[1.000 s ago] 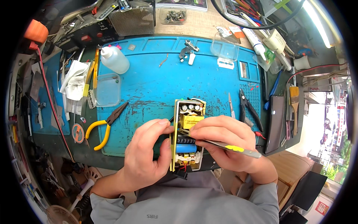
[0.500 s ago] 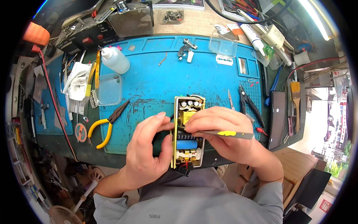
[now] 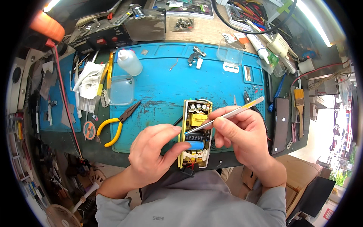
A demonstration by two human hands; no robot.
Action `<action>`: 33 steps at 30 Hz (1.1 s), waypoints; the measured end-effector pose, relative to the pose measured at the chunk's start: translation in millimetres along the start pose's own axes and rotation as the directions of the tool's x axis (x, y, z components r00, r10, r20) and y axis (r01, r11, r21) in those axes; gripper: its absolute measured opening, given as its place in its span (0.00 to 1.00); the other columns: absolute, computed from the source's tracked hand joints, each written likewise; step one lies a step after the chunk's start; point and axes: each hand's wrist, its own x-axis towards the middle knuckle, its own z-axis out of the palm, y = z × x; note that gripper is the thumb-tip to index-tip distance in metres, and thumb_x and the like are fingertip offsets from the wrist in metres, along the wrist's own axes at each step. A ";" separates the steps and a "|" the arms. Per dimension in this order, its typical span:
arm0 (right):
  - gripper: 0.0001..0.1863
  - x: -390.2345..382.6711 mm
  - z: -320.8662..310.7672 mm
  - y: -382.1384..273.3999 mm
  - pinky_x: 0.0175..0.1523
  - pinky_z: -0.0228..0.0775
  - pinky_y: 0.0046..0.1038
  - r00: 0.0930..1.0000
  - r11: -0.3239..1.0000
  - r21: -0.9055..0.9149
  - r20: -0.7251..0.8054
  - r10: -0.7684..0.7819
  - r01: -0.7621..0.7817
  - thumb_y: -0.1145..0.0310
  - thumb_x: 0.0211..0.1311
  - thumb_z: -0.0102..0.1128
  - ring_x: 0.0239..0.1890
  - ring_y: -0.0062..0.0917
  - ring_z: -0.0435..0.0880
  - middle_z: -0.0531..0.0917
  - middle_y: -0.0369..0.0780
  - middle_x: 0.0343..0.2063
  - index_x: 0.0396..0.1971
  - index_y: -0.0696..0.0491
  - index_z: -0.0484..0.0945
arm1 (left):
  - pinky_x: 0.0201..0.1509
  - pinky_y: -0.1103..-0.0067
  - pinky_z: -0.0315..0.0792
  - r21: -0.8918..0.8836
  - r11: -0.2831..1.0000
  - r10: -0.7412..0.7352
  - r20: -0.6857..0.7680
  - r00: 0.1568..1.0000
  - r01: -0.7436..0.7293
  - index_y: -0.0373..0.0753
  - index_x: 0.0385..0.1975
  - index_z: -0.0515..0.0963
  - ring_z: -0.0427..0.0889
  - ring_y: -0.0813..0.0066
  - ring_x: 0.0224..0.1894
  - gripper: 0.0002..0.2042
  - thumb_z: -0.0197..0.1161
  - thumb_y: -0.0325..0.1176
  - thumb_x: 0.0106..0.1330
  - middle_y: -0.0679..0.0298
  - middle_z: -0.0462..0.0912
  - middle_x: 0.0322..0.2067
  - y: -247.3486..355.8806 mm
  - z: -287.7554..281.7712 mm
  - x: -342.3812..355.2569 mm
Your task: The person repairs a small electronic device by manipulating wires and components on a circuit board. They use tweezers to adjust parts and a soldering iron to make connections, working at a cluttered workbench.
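Note:
An opened power adapter (image 3: 207,157) lies near the mat's front edge, its circuit parts showing. Inside are a yellow transformer (image 3: 197,120), a black coil-like part and a blue cylindrical capacitor (image 3: 196,145). My left hand (image 3: 153,151) grips the adapter's left edge between thumb and fingers, the thumb tip by the blue capacitor. My right hand (image 3: 242,132) holds slim metal tweezers (image 3: 236,111) with a yellow mark. They slant down leftward, their tip at the adapter's left inner side near the black part. A black connector (image 3: 188,172) on red wires hangs from the adapter's near end.
Left of the adapter are yellow-handled pliers (image 3: 109,132), a clear plastic tray (image 3: 121,90) and a squeeze bottle (image 3: 129,62). Razor blade (image 3: 230,67), clear box (image 3: 230,53) and small metal parts (image 3: 196,56) lie farther back. A brush (image 3: 299,100) is at right.
My right hand has drawn back right and turned, tilting the tweezers so their rear end points up and away. My left thumb has moved onto the adapter's edge. The whole view has shifted slightly.

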 end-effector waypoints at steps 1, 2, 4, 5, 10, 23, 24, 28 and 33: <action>0.13 -0.2 2.4 0.9 0.28 0.66 0.15 1.000 1.000 -0.002 0.011 0.008 -0.008 0.69 0.71 0.63 0.28 0.13 0.82 0.88 0.39 0.37 0.49 0.60 0.83 | 0.37 0.74 0.79 0.002 1.000 0.000 -0.008 1.000 0.001 0.34 0.46 0.79 0.85 0.62 0.37 0.22 0.80 0.26 0.51 0.56 0.85 0.39 1.0 -1.1 -0.3; 0.13 0.2 4.1 2.6 0.28 0.66 0.15 1.000 1.000 -0.003 0.021 0.017 -0.017 0.69 0.71 0.63 0.28 0.13 0.82 0.88 0.39 0.37 0.49 0.60 0.83 | 0.36 0.74 0.79 0.008 1.000 0.001 -0.025 1.000 -0.001 0.35 0.44 0.80 0.85 0.62 0.36 0.21 0.80 0.26 0.51 0.57 0.86 0.38 1.7 -1.4 0.2; 0.13 0.9 6.3 6.9 0.28 0.67 0.16 0.999 1.000 -0.001 0.035 0.030 -0.030 0.69 0.71 0.63 0.28 0.13 0.82 0.88 0.39 0.36 0.49 0.60 0.83 | 0.34 0.75 0.79 0.016 1.000 0.007 -0.058 0.998 -0.006 0.35 0.42 0.80 0.86 0.64 0.34 0.18 0.79 0.25 0.52 0.58 0.86 0.35 1.9 -0.6 1.4; 0.13 0.8 6.7 9.1 0.28 0.67 0.16 0.999 1.000 0.002 0.037 0.028 -0.028 0.69 0.71 0.63 0.28 0.13 0.82 0.88 0.38 0.36 0.49 0.60 0.83 | 0.34 0.75 0.79 0.018 1.000 -0.001 -0.062 0.998 0.002 0.35 0.41 0.80 0.86 0.64 0.33 0.18 0.79 0.25 0.52 0.58 0.86 0.34 2.1 -0.5 0.5; 0.13 -1.5 6.6 13.6 0.28 0.67 0.16 0.999 1.000 0.013 0.033 0.012 -0.013 0.69 0.71 0.62 0.28 0.13 0.82 0.88 0.38 0.36 0.49 0.60 0.83 | 0.33 0.76 0.79 0.028 0.999 -0.026 -0.051 0.998 0.027 0.36 0.39 0.81 0.87 0.66 0.32 0.15 0.78 0.24 0.54 0.59 0.87 0.32 3.4 -0.8 -1.5; 0.13 -3.9 4.0 16.7 0.28 0.67 0.16 1.000 1.000 0.030 0.004 -0.003 0.003 0.69 0.70 0.63 0.27 0.13 0.82 0.88 0.40 0.37 0.49 0.61 0.82 | 0.35 0.76 0.79 0.024 0.999 -0.032 -0.055 0.998 0.033 0.35 0.39 0.81 0.87 0.65 0.34 0.13 0.75 0.23 0.56 0.59 0.87 0.34 3.7 0.5 -0.7; 0.13 -4.0 3.6 17.0 0.28 0.67 0.16 1.000 1.000 0.030 0.003 -0.001 0.001 0.69 0.70 0.63 0.27 0.13 0.82 0.88 0.40 0.37 0.49 0.61 0.82 | 0.35 0.76 0.79 0.025 0.999 -0.031 -0.053 0.998 0.032 0.35 0.39 0.81 0.87 0.65 0.34 0.12 0.75 0.23 0.56 0.59 0.87 0.34 3.9 0.3 -0.4; 0.14 -4.4 3.6 17.7 0.28 0.67 0.16 1.000 0.999 0.044 0.006 -0.002 0.002 0.69 0.70 0.63 0.28 0.14 0.82 0.88 0.40 0.37 0.49 0.61 0.82 | 0.35 0.76 0.79 0.021 0.999 -0.032 -0.044 0.999 0.033 0.35 0.39 0.81 0.87 0.66 0.33 0.12 0.74 0.22 0.57 0.59 0.87 0.34 3.5 -0.2 -0.7; 0.14 -5.1 3.5 19.9 0.29 0.67 0.16 1.000 0.999 0.029 -0.003 -0.030 0.030 0.69 0.70 0.63 0.29 0.14 0.82 0.88 0.40 0.38 0.50 0.61 0.82 | 0.34 0.76 0.79 0.009 0.999 -0.044 -0.037 0.998 0.044 0.35 0.39 0.81 0.87 0.66 0.33 0.11 0.74 0.22 0.57 0.59 0.87 0.34 3.5 -0.5 -0.7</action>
